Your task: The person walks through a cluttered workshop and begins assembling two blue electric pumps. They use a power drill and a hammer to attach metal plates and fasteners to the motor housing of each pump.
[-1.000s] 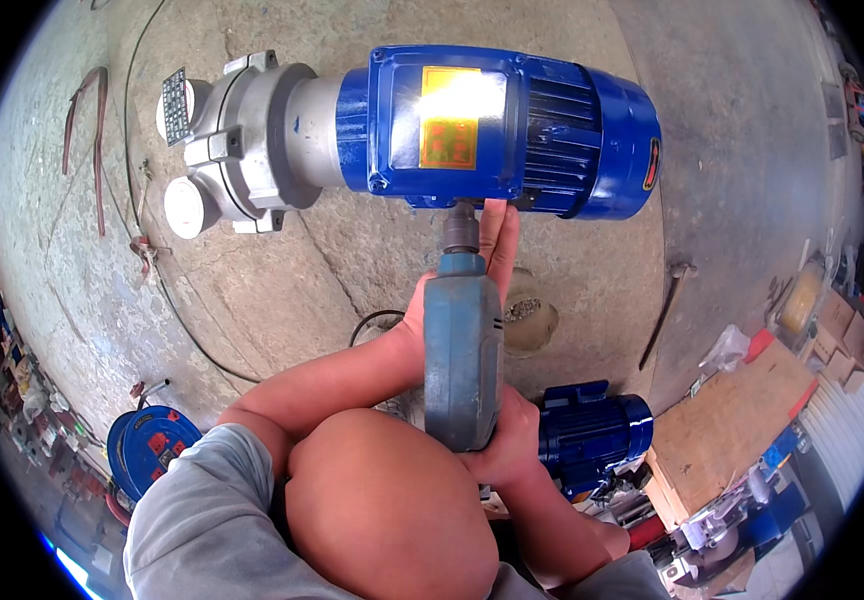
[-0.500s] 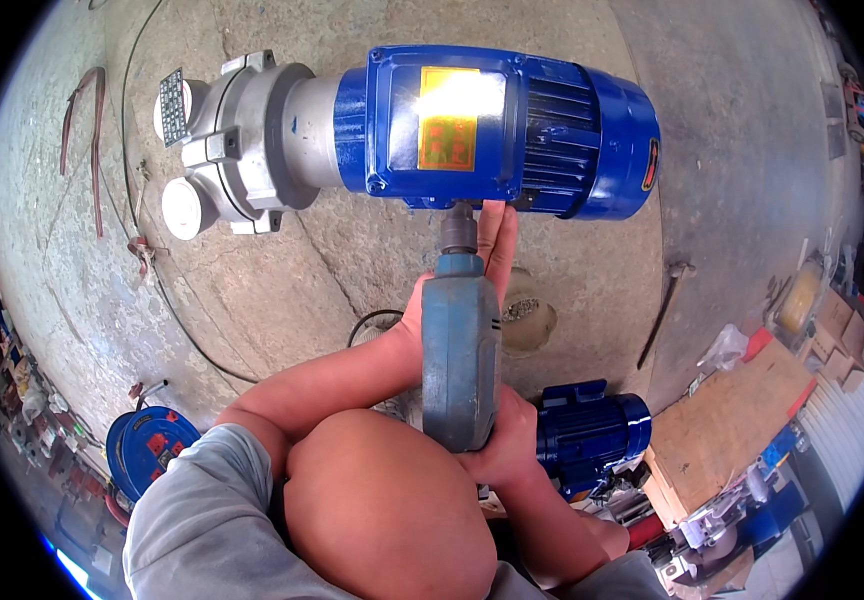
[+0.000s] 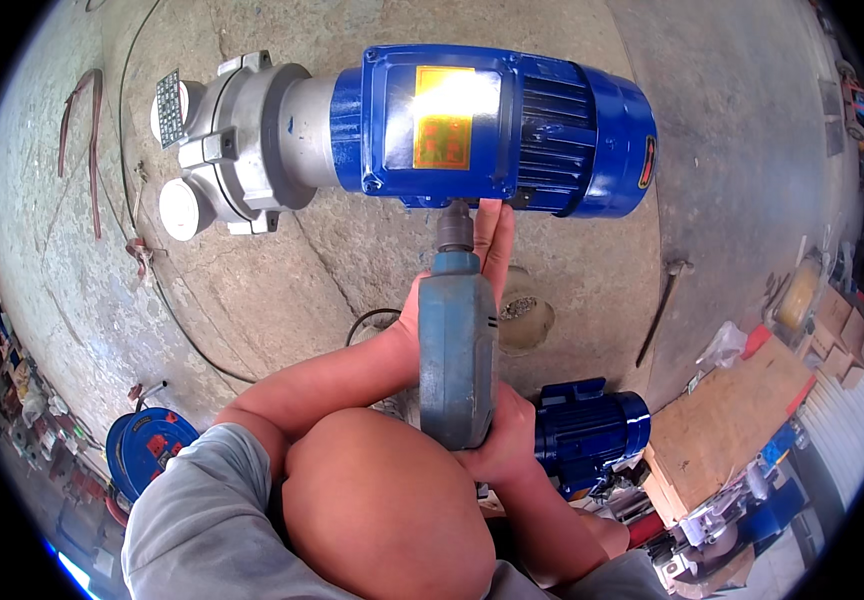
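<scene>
A blue-grey electric drill (image 3: pixel 457 350) points away from me, its chuck (image 3: pixel 455 230) up against the near side of a blue electric motor (image 3: pixel 562 135). My right hand (image 3: pixel 509 435) is closed around the drill's rear grip, which its body mostly hides. From the left, my left hand (image 3: pixel 410 310) passes under the front of the drill and supports it; two of its fingers stretch out beside the chuck to the motor's lower edge. The palm is hidden. The motor carries a terminal box with a shiny yellow label (image 3: pixel 442 118). A grey metal pump housing (image 3: pixel 252 140) joins its left end.
A smaller blue motor (image 3: pixel 592 435) stands near my right arm, beside a wooden board (image 3: pixel 727 425). A hammer (image 3: pixel 662 310) lies on the concrete floor at right. A blue cable reel (image 3: pixel 147 450) stands at lower left; a dark cable (image 3: pixel 167 310) curves across the floor.
</scene>
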Available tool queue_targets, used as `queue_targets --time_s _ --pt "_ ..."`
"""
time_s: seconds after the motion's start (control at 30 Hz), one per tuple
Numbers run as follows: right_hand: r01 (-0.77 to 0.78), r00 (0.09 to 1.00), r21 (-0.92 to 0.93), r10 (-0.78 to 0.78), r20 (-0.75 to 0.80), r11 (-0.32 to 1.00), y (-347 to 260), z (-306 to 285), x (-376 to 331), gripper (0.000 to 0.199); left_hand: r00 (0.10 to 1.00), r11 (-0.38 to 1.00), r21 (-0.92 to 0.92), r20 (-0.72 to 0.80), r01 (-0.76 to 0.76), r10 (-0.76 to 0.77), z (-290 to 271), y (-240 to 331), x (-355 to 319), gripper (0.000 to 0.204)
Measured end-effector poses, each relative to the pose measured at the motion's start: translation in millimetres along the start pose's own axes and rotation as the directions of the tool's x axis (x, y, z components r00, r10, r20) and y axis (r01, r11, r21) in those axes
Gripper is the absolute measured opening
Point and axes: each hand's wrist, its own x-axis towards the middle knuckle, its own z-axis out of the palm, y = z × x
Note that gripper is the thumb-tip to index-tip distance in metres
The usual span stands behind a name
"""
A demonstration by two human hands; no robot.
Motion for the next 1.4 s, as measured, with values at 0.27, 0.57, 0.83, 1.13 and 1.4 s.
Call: queue_targets --time_s 0.27,0.57,0.83,1.13,1.4 --pt "0.021 1.000 -0.015 -0.022 -0.013 1.000 2.3 2.0 0.0 0.060 0.996 0.980 -0.183 -0.031 0.072 -0.079 7.0 7.0 0.3 0.054" --pt "-0.028 1.000 -0.008 0.028 -0.014 1.000 2.4 1.2 -0.8 0.078 0.998 0.997 -0.073 -0.051 0.038 -0.042 7.2 18.1 3.6 0.054" --pt "-0.013 1.000 -0.042 0.012 -0.021 0.999 11.2 3.4 -3.1 0.083 0.999 0.999 -0.044 -0.040 0.001 -0.003 4.4 15.1 2.2 0.053" --pt "-0.018 1.000 -0.055 0.017 -0.021 0.998 10.0 3.1 -3.5 0.080 0.972 0.507 -0.843 0.076 0.182 -0.223 5.5 43.6 10.2 0.058" --pt "0.046 0.996 0.052 -0.042 -0.082 0.998 18.4 -3.9 -19.8 0.046 0.807 -0.066 -0.992 0.126 0.108 -0.577 4.5 55.4 14.3 0.076"
